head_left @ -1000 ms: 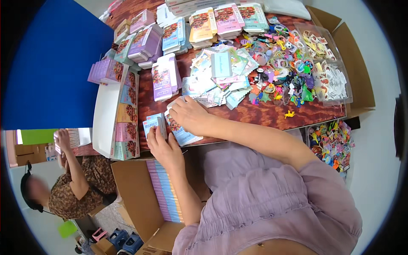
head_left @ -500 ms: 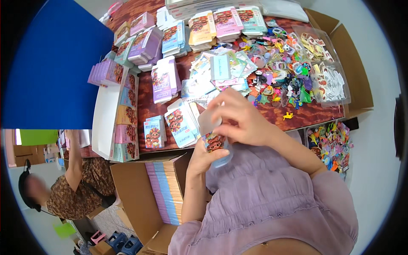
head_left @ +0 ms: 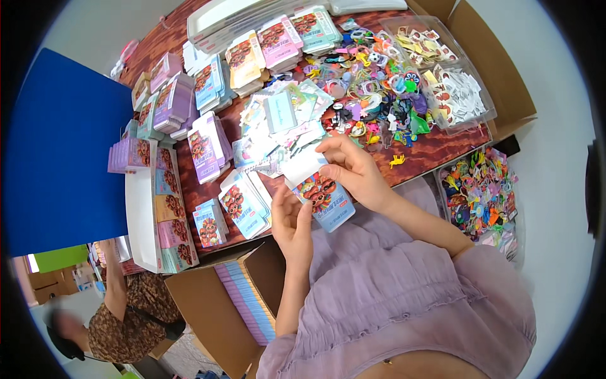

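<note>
A small blue cardboard box [head_left: 334, 211] with cartoon figures on its front is held between both hands in front of my lap. Its white top flap stands up, unfolded. My left hand [head_left: 292, 224] grips the box's left side, thumb on the printed front. At the upper right edge, by the flap, the thumb and fingers of my right hand [head_left: 356, 174] pinch it. What the box contains cannot be seen. Just beyond lies a loose heap of printed cards [head_left: 287, 120]. Two blue-and-white boxes [head_left: 243, 205] rest on the table left of my hands.
Stacks of coloured boxes [head_left: 249, 60] line the table's far side. Small toys [head_left: 379, 95] heap at the right, beside clear trays [head_left: 461, 95]. Below the table edge stand an open carton [head_left: 214, 303] and a bin of trinkets [head_left: 483, 196]. A co-worker [head_left: 136, 316] is at lower left.
My right hand has come down from above the opening to the box's upper edge. The box now shows its full front, and my left hand holds its side. The view has turned slightly.
</note>
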{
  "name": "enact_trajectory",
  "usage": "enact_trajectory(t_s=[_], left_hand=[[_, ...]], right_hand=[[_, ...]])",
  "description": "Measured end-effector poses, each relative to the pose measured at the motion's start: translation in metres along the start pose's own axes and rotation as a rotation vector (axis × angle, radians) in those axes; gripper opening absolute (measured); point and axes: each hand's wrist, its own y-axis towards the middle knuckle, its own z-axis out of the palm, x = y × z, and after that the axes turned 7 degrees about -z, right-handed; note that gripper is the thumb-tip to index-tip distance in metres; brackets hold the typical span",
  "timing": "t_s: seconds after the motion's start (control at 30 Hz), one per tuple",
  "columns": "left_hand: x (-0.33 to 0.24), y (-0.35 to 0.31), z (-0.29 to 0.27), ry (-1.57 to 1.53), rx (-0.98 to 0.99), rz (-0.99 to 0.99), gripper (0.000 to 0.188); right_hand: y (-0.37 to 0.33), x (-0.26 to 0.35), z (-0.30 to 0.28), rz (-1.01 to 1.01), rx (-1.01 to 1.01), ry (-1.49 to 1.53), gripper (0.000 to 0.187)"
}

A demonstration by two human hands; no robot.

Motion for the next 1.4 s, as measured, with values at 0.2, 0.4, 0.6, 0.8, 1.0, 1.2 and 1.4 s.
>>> enact_trajectory(t_s=[0.2, 0.4, 0.6, 0.8, 1.0, 1.2, 1.4], left_hand=[[0.003, -0.002, -0.013, 0.378, 0.032, 0.182, 0.05], [-0.012, 0.006, -0.008, 0.242, 0.175, 0.071, 0.049], [-0.012, 0.006, -0.011, 0.325, 0.2, 0.042, 0.056], [-0.012, 0.007, -0.012, 0.419, 0.22, 0.009, 0.059], [-0.011, 0.006, -0.014, 0.474, 0.264, 0.024, 0.061], [-0.009, 0.005, -0.015, 0.31, 0.279, -0.038, 0.06], [-0.015, 0.007, -0.017, 0.265, 0.298, -0.067, 0.062]], right_hand=[[-0.001, -0.005, -0.022, 0.06, 0.15, 0.058, 0.013], [-0.003, 0.014, -0.015, 0.039, 0.146, -0.079, 0.018], [-0.004, 0.005, -0.021, -0.032, 0.215, -0.116, 0.007], [-0.003, -0.004, -0.026, 0.1, 0.266, -0.092, 0.012], [-0.002, -0.007, -0.026, 0.155, 0.265, -0.034, 0.014], [-0.005, 0.001, -0.02, 0.221, 0.147, -0.094, 0.013], [-0.005, 0.005, -0.016, 0.25, 0.086, -0.13, 0.009]])
